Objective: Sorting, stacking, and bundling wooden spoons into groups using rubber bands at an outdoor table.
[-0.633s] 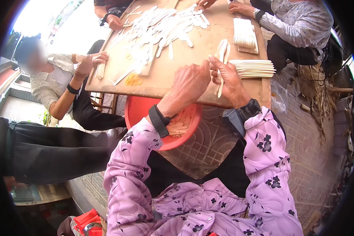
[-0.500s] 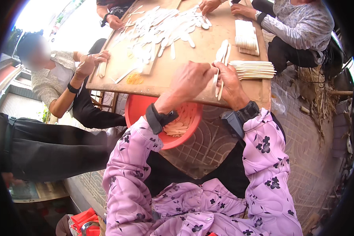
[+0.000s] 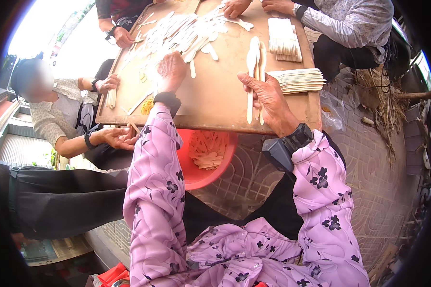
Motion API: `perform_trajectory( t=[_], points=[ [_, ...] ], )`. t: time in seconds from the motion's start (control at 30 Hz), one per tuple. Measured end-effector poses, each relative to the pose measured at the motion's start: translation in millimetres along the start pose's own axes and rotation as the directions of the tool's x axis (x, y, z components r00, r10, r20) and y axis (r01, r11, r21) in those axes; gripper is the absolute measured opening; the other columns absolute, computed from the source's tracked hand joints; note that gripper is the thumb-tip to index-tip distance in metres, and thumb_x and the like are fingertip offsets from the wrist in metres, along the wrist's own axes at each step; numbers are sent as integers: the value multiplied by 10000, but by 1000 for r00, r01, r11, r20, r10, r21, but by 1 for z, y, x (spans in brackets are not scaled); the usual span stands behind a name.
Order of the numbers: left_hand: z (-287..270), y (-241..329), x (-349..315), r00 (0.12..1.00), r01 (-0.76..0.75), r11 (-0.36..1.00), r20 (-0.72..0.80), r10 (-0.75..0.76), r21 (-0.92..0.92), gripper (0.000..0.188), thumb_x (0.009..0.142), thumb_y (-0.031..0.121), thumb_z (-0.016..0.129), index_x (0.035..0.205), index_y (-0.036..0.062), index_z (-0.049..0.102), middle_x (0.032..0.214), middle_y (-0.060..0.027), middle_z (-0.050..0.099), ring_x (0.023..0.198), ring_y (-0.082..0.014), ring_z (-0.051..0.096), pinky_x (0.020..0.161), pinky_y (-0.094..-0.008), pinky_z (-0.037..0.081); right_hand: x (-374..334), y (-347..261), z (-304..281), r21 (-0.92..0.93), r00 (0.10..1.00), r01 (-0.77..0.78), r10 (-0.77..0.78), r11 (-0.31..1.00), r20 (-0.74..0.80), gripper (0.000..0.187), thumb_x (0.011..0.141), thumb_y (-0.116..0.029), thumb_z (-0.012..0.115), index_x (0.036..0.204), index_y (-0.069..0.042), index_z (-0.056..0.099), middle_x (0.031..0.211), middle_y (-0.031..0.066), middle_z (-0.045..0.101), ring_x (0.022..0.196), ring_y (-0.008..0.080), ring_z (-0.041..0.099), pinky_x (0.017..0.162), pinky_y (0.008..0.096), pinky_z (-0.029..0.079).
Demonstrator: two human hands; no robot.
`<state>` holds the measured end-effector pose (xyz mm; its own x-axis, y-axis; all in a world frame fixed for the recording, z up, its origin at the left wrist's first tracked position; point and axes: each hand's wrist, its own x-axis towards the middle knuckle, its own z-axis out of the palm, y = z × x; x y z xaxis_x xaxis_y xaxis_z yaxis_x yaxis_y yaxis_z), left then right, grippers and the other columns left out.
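Note:
Several pale wooden spoons (image 3: 252, 60) stand fanned in my right hand (image 3: 272, 98), thumb pressed across their handles, heads pointing away from me over the table. My left hand (image 3: 171, 71) reaches to the near edge of a loose heap of wooden spoons (image 3: 179, 32). Its back faces me and its fingertips are hidden, so whether it grips one cannot be seen. Just right of my right hand lies a neat stack of wooden spoons (image 3: 299, 80). Both hands are over the brown tabletop (image 3: 215, 103).
Another stack of wooden pieces (image 3: 285, 40) lies farther back. A red basin (image 3: 196, 179) with wooden pieces stands below the table's front edge. Yellow rubber bands (image 3: 147, 106) lie at the table's left. Co-workers' hands (image 3: 120, 137) are at the left and far sides.
My left hand has left the spoons in my right hand and moved left and away to the heap. My right hand still holds its spoons. The left co-worker's near hand has dropped lower.

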<state>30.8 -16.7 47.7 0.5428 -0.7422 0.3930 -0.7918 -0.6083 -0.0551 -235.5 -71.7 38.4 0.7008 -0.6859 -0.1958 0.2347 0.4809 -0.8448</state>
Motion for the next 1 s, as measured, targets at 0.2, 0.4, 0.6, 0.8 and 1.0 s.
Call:
perform_trajectory(
  t=[0.2, 0.4, 0.6, 0.8, 1.0],
  points=[
    [-68, 9, -39, 979, -179, 966, -133, 156, -188, 203, 867, 246, 516, 887, 67, 610, 679, -137, 603, 641, -293, 600, 581, -402, 452, 4, 5, -7, -7, 1000, -7, 7, 1000, 13, 219, 773, -244, 720, 850, -100, 573, 644, -64, 496, 479, -2, 346, 380, 173, 221],
    [-142, 14, -76, 819, -390, 774, 196, 539, -498, 115, 836, 109, 532, 859, 13, 590, 657, -72, 529, 577, -166, 500, 590, -304, 402, 16, 16, -6, -17, 946, 298, -292, 954, 141, 199, 832, -186, 656, 916, -23, 581, 733, 10, 581, 547, 51, 502, 423, 180, 391],
    [-100, 51, -50, 904, -191, 707, 160, 397, -681, 158, 785, 177, 580, 841, 29, 582, 678, -143, 585, 677, -294, 577, 628, -391, 430, 3, 12, 0, -22, 887, -160, 153, 987, 436, 255, 821, -193, 645, 919, 28, 566, 737, 23, 533, 683, 111, 500, 601, 223, 429],
    [0, 43, 4, 990, -140, 955, -51, 131, -261, 172, 773, 165, 575, 887, 37, 569, 844, -176, 605, 874, -323, 568, 712, -428, 449, 15, 15, -12, 243, 971, -48, -11, 969, 237, 207, 832, -204, 655, 874, -27, 559, 738, -14, 499, 659, 53, 472, 516, 229, 446],
    [36, 32, 24, 997, -44, 998, -70, 40, -47, 143, 758, 132, 532, 833, 16, 572, 873, -193, 606, 910, -345, 572, 723, -477, 451, -1, -6, 1, 97, 989, -45, 31, 994, 142, 173, 882, -244, 594, 866, -77, 555, 640, -59, 472, 510, 5, 362, 428, 157, 287]
  ],
)
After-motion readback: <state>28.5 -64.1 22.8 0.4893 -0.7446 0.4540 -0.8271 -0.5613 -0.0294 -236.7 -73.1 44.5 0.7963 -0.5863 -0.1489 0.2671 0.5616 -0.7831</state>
